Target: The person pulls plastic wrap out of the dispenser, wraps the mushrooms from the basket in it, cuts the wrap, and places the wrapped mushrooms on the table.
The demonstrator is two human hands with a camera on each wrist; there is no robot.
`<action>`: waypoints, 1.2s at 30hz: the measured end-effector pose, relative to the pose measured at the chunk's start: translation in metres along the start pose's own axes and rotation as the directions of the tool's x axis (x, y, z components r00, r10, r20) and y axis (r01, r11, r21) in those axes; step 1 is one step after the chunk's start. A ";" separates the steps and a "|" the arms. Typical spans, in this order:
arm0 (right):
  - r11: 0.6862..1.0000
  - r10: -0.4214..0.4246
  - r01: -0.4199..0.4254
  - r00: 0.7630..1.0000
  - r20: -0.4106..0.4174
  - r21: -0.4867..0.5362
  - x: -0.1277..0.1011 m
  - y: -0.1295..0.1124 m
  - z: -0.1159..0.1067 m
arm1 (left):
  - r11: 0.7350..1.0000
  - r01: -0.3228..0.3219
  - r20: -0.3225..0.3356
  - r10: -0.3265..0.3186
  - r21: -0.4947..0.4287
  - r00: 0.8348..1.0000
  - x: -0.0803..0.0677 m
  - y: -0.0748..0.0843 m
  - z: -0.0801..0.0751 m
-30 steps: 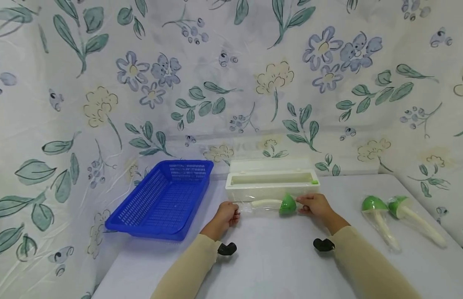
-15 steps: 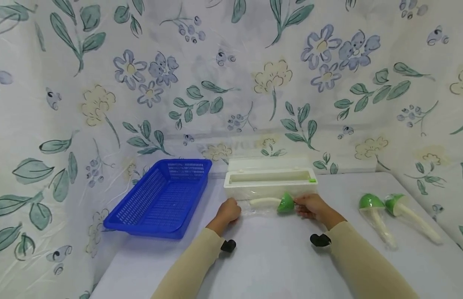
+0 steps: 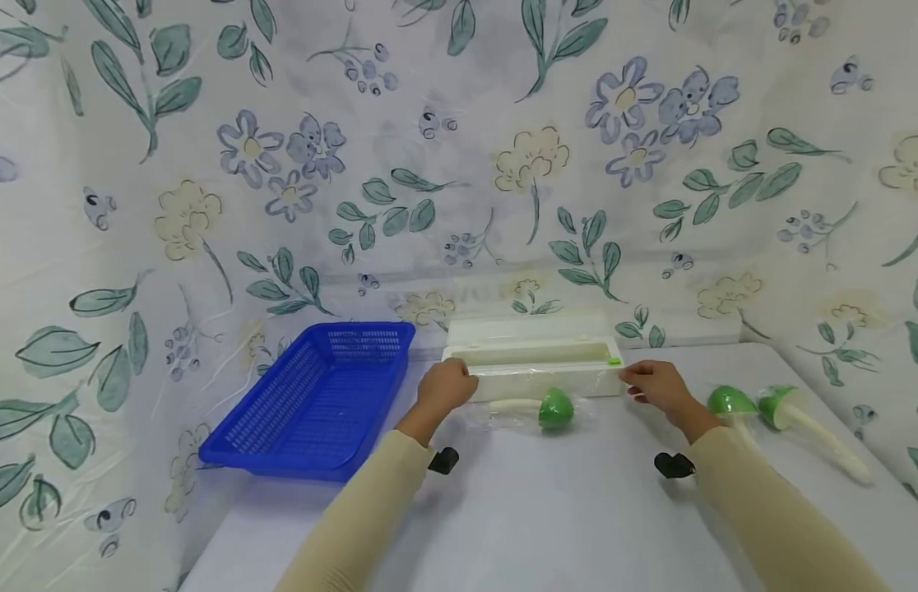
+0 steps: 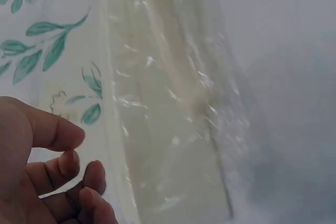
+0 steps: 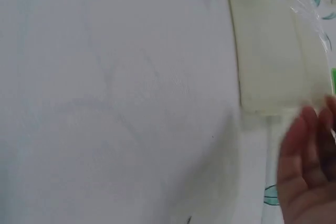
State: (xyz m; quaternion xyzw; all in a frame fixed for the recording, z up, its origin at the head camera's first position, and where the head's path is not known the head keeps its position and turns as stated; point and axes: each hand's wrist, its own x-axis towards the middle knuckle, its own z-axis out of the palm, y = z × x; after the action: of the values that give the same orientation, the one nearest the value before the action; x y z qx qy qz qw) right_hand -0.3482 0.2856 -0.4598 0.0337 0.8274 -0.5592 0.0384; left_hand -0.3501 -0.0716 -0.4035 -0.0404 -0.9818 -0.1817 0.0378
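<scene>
At the dispenser, left hand and right hand each take 1 end, fingers loosely curled at the film; pinching cannot be confirmed. Wrapped mushroom lies just in front.

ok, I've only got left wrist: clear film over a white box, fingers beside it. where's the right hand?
Observer: In the head view the right hand is at the right end of the white box, by its green tab.
Operator: anything lying under that film?
Observer: A green-capped toy mushroom lies on the table just in front of the box, with film over it.
Operator: more of those around?
Observer: Two, to the right of the right hand: a nearer mushroom and an outer mushroom, both lying on the table.
</scene>
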 end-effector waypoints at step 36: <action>0.912 -0.181 0.196 0.981 0.076 -0.360 0.039 -0.004 0.000 | 0.834 -0.549 0.005 0.550 -0.051 0.835 0.061 0.171 0.103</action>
State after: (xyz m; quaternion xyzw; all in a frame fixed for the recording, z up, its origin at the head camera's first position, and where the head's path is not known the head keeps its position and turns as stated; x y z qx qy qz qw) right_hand -0.3877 0.2849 -0.4601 -0.0656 0.9154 -0.3970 0.0070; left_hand -0.4009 0.1291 -0.4333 -0.3232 -0.9245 -0.1862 0.0778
